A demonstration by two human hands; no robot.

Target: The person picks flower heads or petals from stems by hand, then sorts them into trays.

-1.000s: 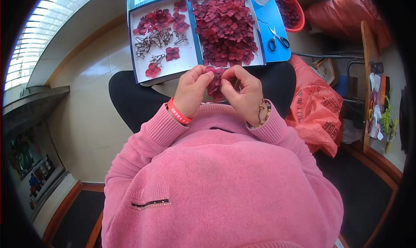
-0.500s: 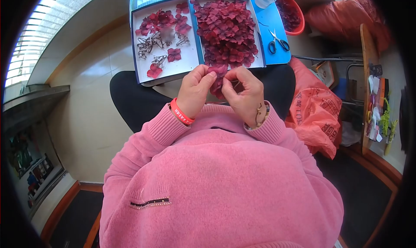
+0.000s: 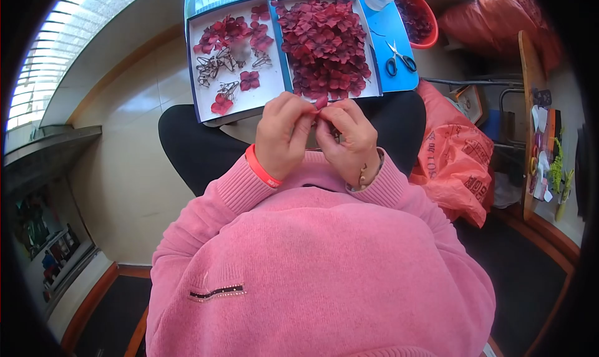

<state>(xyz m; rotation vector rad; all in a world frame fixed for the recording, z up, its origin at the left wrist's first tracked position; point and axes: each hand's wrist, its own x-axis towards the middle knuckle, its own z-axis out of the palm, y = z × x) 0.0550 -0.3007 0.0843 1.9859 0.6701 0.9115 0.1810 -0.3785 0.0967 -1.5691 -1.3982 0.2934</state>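
red petal (image 3: 321, 102), long axis toward tray (image 3: 373, 61) (partly hidden)

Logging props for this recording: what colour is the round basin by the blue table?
The basin is red, seen best in the head view.

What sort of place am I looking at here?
It looks like a home or small workshop corner set up for handwork: a tray piled with red fabric petals, black-handled scissors on a blue table, and a large red plastic sack beside the seated person.
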